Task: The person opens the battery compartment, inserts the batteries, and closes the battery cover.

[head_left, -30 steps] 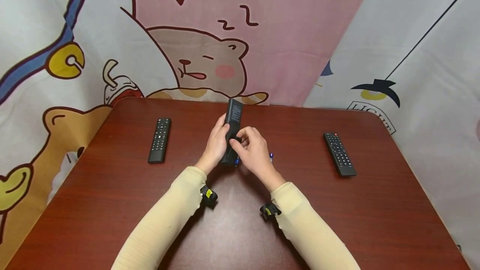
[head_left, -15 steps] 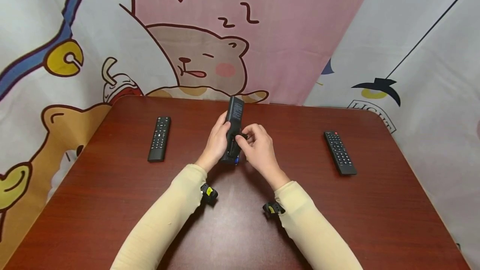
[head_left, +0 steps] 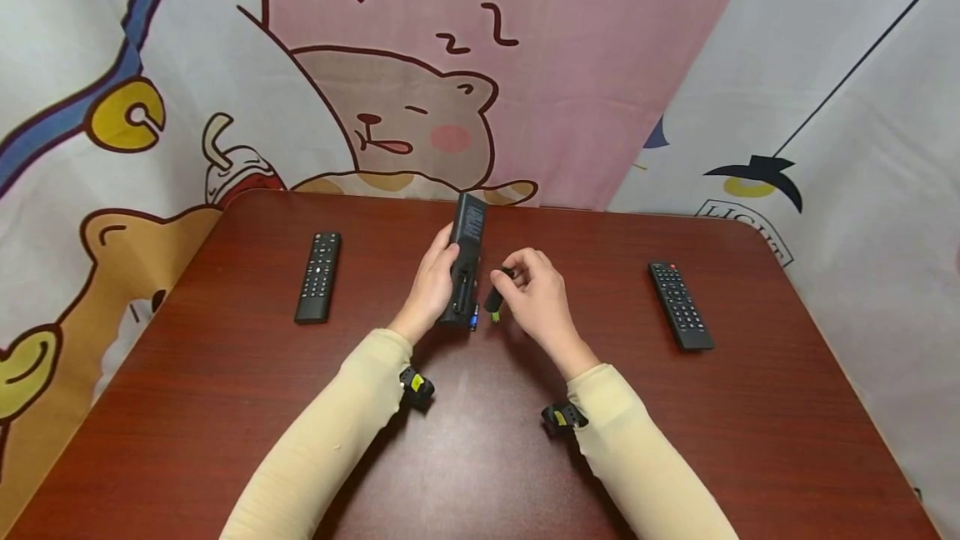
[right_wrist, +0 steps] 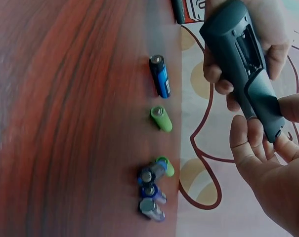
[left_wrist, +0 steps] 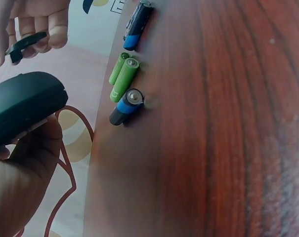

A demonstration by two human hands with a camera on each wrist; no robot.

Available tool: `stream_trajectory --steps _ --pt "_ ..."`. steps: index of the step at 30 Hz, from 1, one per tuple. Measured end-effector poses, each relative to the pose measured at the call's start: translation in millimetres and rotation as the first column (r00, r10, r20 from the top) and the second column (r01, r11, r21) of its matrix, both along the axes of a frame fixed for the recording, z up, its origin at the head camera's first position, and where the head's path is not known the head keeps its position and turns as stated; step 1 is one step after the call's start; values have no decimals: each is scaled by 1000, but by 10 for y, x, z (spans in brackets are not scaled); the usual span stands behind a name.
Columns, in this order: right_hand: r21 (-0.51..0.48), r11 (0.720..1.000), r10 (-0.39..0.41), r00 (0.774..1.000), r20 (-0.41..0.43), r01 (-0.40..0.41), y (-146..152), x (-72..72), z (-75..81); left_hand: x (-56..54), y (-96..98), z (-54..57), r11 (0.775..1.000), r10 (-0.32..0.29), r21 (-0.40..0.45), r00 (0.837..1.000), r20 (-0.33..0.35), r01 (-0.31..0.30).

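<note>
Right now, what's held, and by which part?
The left hand grips a remote around its middle; the right hand pinches the battery cover near one end.

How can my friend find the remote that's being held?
Start at the reddish-brown table, then find the left hand near the middle of the head view. It grips a black remote. Unlike the left remote and right remote, both lying buttons up, this one shows its back, with an open battery slot.

gap between held remote and cover
</note>
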State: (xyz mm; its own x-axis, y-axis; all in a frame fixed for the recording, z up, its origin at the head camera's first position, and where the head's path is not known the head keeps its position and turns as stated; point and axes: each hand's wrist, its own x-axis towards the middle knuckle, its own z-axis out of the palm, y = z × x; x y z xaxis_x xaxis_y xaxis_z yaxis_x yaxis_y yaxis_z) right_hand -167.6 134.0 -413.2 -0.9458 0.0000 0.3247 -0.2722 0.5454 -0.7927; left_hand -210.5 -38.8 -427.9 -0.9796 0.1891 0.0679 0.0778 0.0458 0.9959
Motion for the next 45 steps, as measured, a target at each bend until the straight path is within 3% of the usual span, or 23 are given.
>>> stream_trajectory --steps 15,45 --pt "95 995 -25 997 68 19 252 -6 3 -8 -15 17 997 -3 74 999 36 0" --pt "206 977 -78 993 89 58 598 5 -98 -23 -100 35 999 -6 54 999 53 3"
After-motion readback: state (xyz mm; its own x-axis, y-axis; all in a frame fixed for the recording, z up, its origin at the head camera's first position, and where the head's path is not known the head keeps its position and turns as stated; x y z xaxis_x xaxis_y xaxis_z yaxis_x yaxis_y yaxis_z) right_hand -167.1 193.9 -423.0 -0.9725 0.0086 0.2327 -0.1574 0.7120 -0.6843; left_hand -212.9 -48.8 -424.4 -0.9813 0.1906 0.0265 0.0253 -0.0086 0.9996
